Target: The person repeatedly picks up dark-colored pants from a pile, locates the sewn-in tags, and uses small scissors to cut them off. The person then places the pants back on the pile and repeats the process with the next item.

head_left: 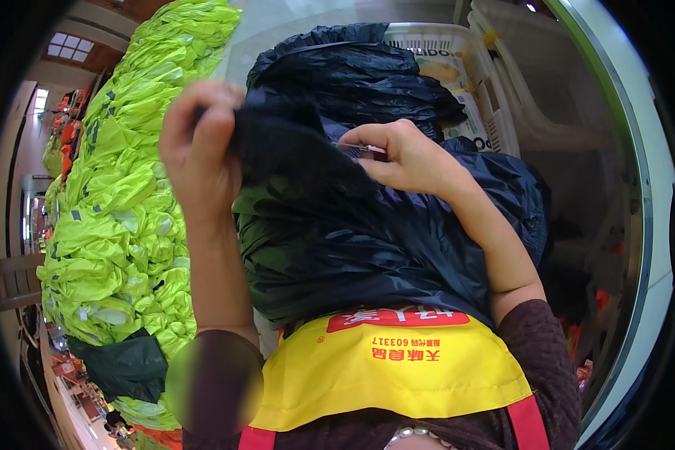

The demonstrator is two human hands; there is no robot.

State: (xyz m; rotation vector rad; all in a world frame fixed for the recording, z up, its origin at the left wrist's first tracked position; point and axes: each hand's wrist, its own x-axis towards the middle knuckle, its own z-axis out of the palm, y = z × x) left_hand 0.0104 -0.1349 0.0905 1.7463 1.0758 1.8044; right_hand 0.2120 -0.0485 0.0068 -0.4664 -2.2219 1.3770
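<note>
A dark navy garment (315, 232) of thin, shiny cloth lies rumpled across my lap and the work surface. My left hand (202, 142) is closed on a raised edge of it, left of the middle, slightly smeared by motion. At the cloth's middle, my right hand (412, 161) pinches a small pair of thread snips (361, 151), their metal end pointing left toward the lifted cloth. The fingers partly cover the snips. Behind both hands, more dark cloth (337, 71) lies in gathered folds.
A long heap of lime-yellow garments (127, 187) runs along my left, with a dark green folded piece (124, 364) on its near end. A white plastic basket (495, 97) stands behind the dark cloth, near translucent bins (540, 67). My yellow apron (397, 375) borders the cloth.
</note>
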